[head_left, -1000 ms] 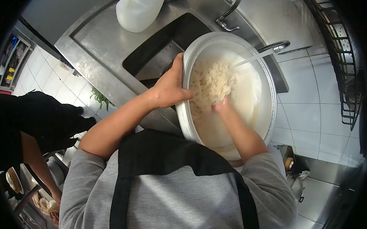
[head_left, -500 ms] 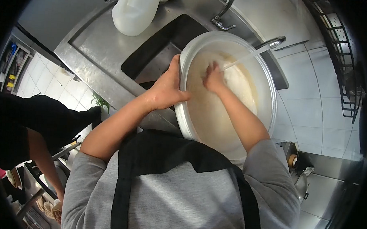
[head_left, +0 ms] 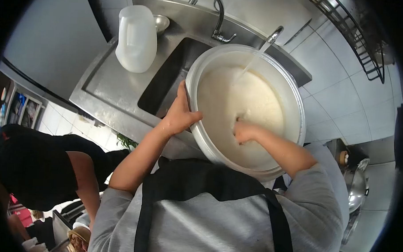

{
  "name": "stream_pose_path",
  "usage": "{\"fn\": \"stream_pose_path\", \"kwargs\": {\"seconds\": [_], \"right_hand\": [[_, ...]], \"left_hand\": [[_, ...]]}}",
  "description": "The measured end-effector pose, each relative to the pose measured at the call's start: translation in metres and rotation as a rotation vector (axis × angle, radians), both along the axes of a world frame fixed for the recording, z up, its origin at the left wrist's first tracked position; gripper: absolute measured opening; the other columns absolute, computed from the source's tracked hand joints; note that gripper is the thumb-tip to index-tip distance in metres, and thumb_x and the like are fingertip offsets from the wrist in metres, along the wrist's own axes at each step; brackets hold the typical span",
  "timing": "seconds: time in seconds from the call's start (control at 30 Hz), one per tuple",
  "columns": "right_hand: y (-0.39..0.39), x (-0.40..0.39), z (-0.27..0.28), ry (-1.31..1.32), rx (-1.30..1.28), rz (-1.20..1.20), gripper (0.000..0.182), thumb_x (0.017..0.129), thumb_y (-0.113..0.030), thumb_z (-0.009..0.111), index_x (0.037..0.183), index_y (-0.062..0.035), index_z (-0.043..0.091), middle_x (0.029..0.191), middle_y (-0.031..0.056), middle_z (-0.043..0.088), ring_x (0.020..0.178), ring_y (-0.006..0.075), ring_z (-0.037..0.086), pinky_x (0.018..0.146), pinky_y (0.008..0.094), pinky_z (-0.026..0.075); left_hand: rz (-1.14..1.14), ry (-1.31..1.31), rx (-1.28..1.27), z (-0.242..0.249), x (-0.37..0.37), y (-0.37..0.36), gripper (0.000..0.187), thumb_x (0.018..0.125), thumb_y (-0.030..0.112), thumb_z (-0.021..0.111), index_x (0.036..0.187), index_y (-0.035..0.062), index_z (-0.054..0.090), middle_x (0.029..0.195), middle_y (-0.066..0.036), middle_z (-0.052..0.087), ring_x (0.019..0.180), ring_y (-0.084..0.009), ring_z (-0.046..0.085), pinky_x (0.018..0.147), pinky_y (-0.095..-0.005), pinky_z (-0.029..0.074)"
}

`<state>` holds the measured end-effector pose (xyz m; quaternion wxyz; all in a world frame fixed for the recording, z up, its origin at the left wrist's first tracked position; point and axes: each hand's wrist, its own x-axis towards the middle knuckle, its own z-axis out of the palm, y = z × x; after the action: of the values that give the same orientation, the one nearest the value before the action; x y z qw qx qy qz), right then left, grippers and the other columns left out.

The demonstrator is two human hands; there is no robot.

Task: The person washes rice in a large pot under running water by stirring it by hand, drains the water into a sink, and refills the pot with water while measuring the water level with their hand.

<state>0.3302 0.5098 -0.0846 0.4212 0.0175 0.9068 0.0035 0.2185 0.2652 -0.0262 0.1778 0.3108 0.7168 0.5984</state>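
Note:
A large round metal pot (head_left: 195, 88), tilted over the sink, holds cloudy cream-coloured liquid (head_left: 260, 94). Water runs into it from a faucet (head_left: 274, 35). My left hand (head_left: 182, 114) grips the pot's left rim, thumb over the edge and fingers along the outside. Inside the pot, my right hand (head_left: 246, 131) is partly in the liquid near the lower middle; its fingertips are hidden below the surface, so I cannot make out whether it holds anything.
Left of the dark sink basin (head_left: 167, 78) stands a white plastic jug (head_left: 137, 39), with a metal bowl (head_left: 160, 23) behind it. A second faucet (head_left: 220, 20) rises behind the basin. A person in black (head_left: 40, 165) is at the left. A black wire rack (head_left: 355, 38) hangs upper right.
My right hand has moved from the upper part of the pot towards its near side, lower in the liquid. My left hand stays on the rim. The camera view has shifted.

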Motion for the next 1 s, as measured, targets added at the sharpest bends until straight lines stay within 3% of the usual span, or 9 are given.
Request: {"fn": "stream_pose_path", "kwargs": {"seconds": [0.07,0.2,0.37,0.47,0.53,0.63,0.8,0.9,1.0], "right_hand": [[-0.017,-0.023,0.066,0.032,-0.382,0.026,0.05,0.072,-0.025,0.069,0.113,0.0027,0.059,0.11,0.0235,0.059,0.093,0.0348,0.06,0.077,0.0415,0.051],[0.031,-0.109,0.073,0.121,-0.394,-0.271,0.027,0.074,-0.03,0.068,0.094,-0.0118,0.067,0.082,0.0088,0.065,0.067,0.0198,0.063,0.048,0.0324,0.051],[0.098,-0.19,-0.021,0.586,0.149,-0.02,0.022,0.073,-0.027,0.066,0.084,-0.0083,0.068,0.084,0.0135,0.067,0.07,0.0281,0.065,0.058,0.0377,0.053],[0.098,-0.207,-0.034,0.539,0.185,0.229,0.024,0.073,-0.024,0.064,0.086,-0.0055,0.068,0.088,0.0177,0.066,0.074,0.0321,0.064,0.063,0.0379,0.053],[0.098,-0.213,-0.015,0.447,0.096,0.061,0.026,0.075,-0.027,0.064,0.09,-0.0054,0.067,0.089,0.0153,0.067,0.079,0.0298,0.064,0.064,0.0388,0.053],[0.091,-0.184,0.063,0.191,-0.61,-0.695,0.032,0.079,-0.035,0.064,0.097,-0.0084,0.063,0.095,0.0081,0.065,0.09,0.0252,0.062,0.067,0.0418,0.053],[0.09,-0.122,0.134,0.441,-1.345,-0.828,0.031,0.078,-0.034,0.068,0.1,-0.012,0.063,0.104,0.0082,0.062,0.092,0.0273,0.06,0.078,0.0425,0.05],[0.118,-0.08,0.104,0.505,-0.077,0.09,0.032,0.079,-0.029,0.067,0.106,-0.0138,0.06,0.108,0.0092,0.061,0.096,0.0272,0.059,0.082,0.0396,0.048],[0.133,-0.033,0.121,0.827,-0.302,-0.288,0.034,0.074,-0.029,0.07,0.102,-0.0118,0.064,0.113,0.0104,0.058,0.101,0.029,0.056,0.089,0.0403,0.044]], "left_hand": [[-0.013,-0.008,0.004,0.007,0.002,-0.001,0.096,0.063,0.008,0.066,0.136,-0.0096,0.005,0.126,-0.028,0.041,0.12,-0.0349,0.043,0.103,-0.0349,0.032],[-0.048,-0.154,0.011,0.013,0.003,0.0,0.097,0.065,0.003,0.065,0.14,-0.0056,0.004,0.134,-0.021,0.035,0.125,-0.0257,0.036,0.106,-0.0319,0.028],[-0.018,-0.098,0.007,0.017,0.006,0.001,0.096,0.064,0.005,0.065,0.137,-0.0074,0.006,0.127,-0.023,0.041,0.12,-0.0282,0.042,0.102,-0.0324,0.032],[0.043,-0.03,-0.023,0.005,0.003,0.003,0.095,0.062,0.006,0.066,0.137,-0.0078,0.008,0.124,-0.024,0.043,0.118,-0.0292,0.044,0.102,-0.0324,0.032],[0.054,-0.065,-0.01,0.004,0.005,0.003,0.092,0.062,0.003,0.065,0.137,-0.0058,0.011,0.124,-0.021,0.043,0.117,-0.0274,0.044,0.101,-0.0325,0.033],[0.079,-0.203,0.105,0.01,0.012,0.008,0.086,0.064,-0.001,0.062,0.137,-0.0032,0.017,0.124,-0.018,0.044,0.116,-0.0254,0.044,0.1,-0.0332,0.035],[0.332,-0.414,0.248,0.005,0.021,0.023,0.072,0.062,-0.004,0.06,0.128,-0.0023,0.029,0.117,-0.017,0.047,0.108,-0.0254,0.049,0.095,-0.0337,0.039],[0.357,-0.488,0.27,0.01,0.021,0.021,0.066,0.061,-0.006,0.06,0.122,-0.0013,0.034,0.111,-0.015,0.048,0.103,-0.0237,0.05,0.092,-0.0339,0.041],[0.326,-0.51,0.309,0.008,0.016,0.018,0.06,0.061,-0.007,0.062,0.114,-0.0013,0.037,0.103,-0.013,0.051,0.093,-0.0218,0.054,0.083,-0.0338,0.047]]}}
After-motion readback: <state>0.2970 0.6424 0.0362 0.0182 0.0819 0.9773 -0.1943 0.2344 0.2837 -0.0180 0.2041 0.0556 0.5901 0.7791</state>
